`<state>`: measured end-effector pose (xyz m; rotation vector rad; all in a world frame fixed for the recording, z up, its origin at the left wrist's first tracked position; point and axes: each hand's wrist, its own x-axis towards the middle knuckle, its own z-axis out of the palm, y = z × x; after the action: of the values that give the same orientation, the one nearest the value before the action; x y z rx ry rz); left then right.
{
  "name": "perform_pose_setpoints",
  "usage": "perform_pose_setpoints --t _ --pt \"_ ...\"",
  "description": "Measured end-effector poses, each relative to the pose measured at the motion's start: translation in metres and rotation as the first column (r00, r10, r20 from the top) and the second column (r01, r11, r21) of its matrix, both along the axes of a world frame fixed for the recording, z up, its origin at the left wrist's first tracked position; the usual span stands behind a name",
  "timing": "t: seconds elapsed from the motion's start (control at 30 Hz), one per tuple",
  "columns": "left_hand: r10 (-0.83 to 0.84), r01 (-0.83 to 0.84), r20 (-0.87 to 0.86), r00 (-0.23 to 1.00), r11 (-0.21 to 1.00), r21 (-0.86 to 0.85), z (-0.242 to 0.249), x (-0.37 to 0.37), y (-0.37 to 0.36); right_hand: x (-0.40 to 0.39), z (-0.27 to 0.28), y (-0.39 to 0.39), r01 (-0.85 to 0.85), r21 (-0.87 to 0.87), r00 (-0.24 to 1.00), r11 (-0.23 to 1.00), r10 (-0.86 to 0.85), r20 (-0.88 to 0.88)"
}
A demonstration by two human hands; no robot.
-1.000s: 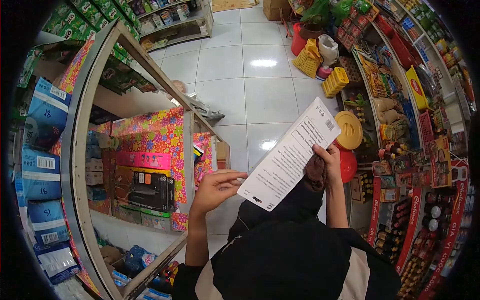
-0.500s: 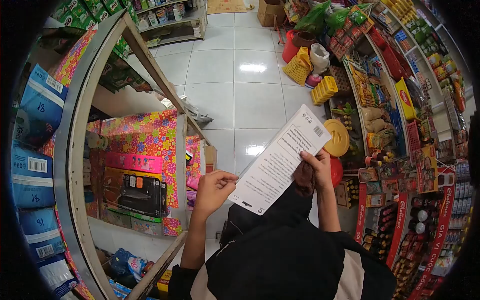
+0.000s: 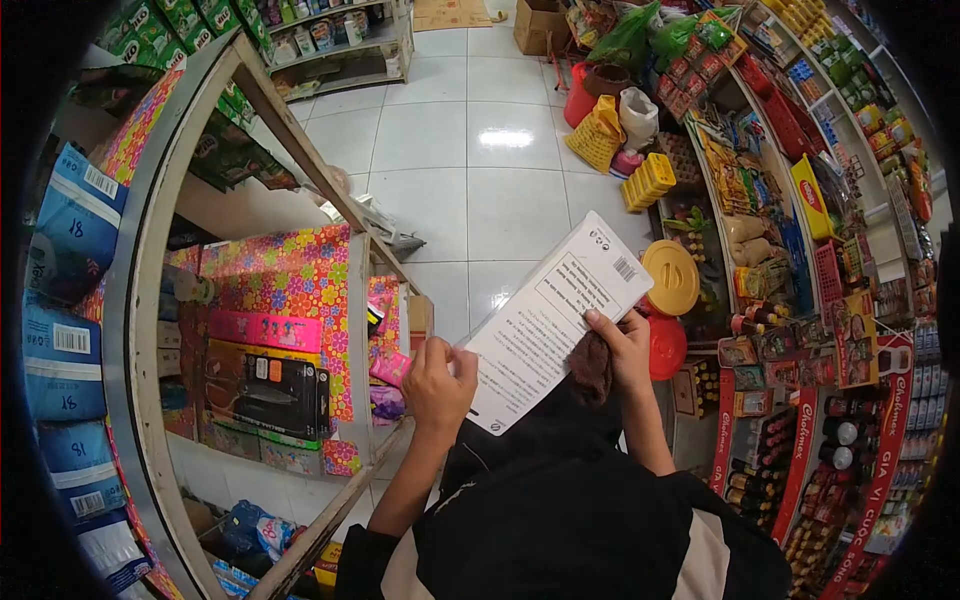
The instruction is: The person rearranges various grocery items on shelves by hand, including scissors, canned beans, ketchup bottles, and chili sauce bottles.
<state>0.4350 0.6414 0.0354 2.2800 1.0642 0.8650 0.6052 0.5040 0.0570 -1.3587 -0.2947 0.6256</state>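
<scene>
A white printed package (image 3: 555, 325) with a barcode at its upper end lies slanted before my body. My right hand (image 3: 622, 345) grips its right edge, thumb on top, and a brown cloth (image 3: 591, 368) hangs from the same hand against the package. My left hand (image 3: 440, 380) is at the package's lower left edge with its fingers curled; whether they pinch the edge is hidden. On the flowered shelf at left lie a black package (image 3: 268, 390) and a pink package (image 3: 265, 330).
A metal shelf frame (image 3: 150, 260) stands close on my left, holding blue packs (image 3: 62, 345). Crowded goods shelves line the right. A yellow stool (image 3: 669, 278), a red stool (image 3: 667, 347) and a yellow basket (image 3: 649, 182) stand on the tiled floor (image 3: 420, 130).
The package has shifted slightly left and down with my right hand and the cloth. My left hand has turned and moved right, and its fingers are more curled at the package's edge.
</scene>
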Motion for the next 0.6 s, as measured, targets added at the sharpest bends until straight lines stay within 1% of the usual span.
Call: perform_pose_setpoints --t 0.07,0.17,0.27,0.37,0.47,0.5,0.53,0.57,0.6 --pt "-0.065 0.064 0.035 0.997 0.998 0.014 -0.003 0.001 0.001 -0.001 0.001 -0.002 0.015 -0.013 1.000 1.000 -0.015 -0.007" --pt "-0.210 0.197 0.071 0.975 0.968 0.154 0.001 0.006 0.005 0.000 -0.001 -0.005 0.052 -0.011 0.999 0.999 -0.052 -0.003" --pt "-0.336 0.339 -0.057 0.940 0.905 0.257 0.000 0.006 0.008 0.003 -0.004 -0.012 0.114 -0.017 0.993 0.993 -0.113 0.036" --pt "-0.396 0.398 -0.068 0.916 0.872 0.284 0.004 0.016 -0.002 0.007 0.001 -0.020 0.189 -0.010 0.980 0.982 -0.188 0.067" --pt "-0.472 0.448 0.041 0.881 0.858 0.251 0.003 0.027 -0.011 0.011 0.000 -0.030 0.216 -0.016 0.970 0.976 -0.213 0.113" --pt "-0.477 0.471 0.085 0.875 0.878 0.081 0.003 0.027 -0.012 0.013 -0.002 -0.032 0.216 -0.021 0.968 0.976 -0.211 0.132" --pt "-0.474 0.486 0.128 0.871 0.869 -0.091 0.003 0.026 -0.012 0.015 -0.001 -0.034 0.192 -0.031 0.975 0.981 -0.187 0.117" --pt "-0.464 0.493 0.168 0.870 0.831 -0.259 0.003 0.026 -0.011 0.018 0.001 -0.037 0.167 -0.039 0.981 0.985 -0.162 0.102" --pt "-0.477 0.536 0.244 0.844 0.758 -0.371 0.002 0.027 -0.009 0.020 0.001 -0.040 0.142 -0.048 0.987 0.989 -0.138 0.085"
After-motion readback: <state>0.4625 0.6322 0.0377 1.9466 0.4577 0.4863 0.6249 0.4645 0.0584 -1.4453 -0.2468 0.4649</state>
